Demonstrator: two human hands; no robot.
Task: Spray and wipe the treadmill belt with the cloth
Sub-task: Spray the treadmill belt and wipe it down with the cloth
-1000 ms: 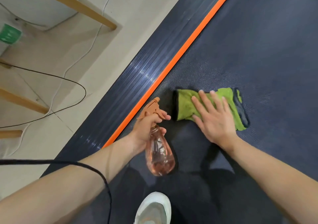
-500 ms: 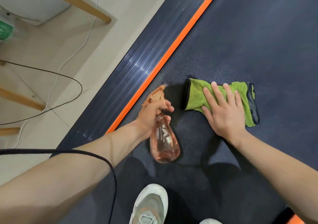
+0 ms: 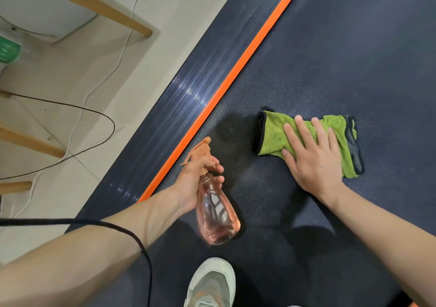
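My right hand [image 3: 313, 160] presses flat on the soft, limp cloth [image 3: 273, 136]; left hand [image 3: 195, 184] grips the light, slick bottle [image 3: 215, 214] at its neck.

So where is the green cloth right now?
In the head view, the green cloth lies flat on the treadmill belt under the right hand, right of the spray bottle and the orange stripe.
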